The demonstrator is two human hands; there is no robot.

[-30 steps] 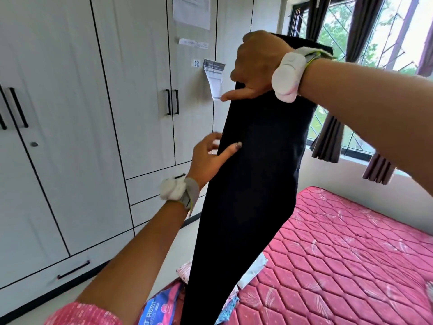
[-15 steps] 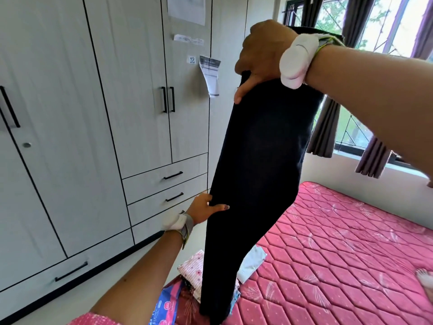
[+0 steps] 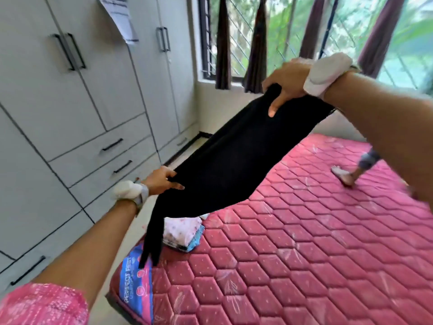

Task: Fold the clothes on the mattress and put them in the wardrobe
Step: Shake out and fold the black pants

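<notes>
Head view is showing the grey wardrobe (image 3: pixel 93 95) filling the left side, its doors and drawers closed. The pink quilted mattress (image 3: pixel 304 242) is lying beside it, spreading across the lower right. A long black garment (image 3: pixel 234 158) is hanging stretched in the air between both hands, slanting over the mattress's near corner, with its loose end drooping past the left hand toward the mattress label. The right hand (image 3: pixel 287 83) is holding the upper end high near the window, its grip curled over the fabric edge with the thumb lying on top. The left hand (image 3: pixel 160 181) is pinching the lower part, fingers closed on the cloth. A small stack of folded clothes (image 3: pixel 185 233) is sitting on the mattress corner, just under the garment.
</notes>
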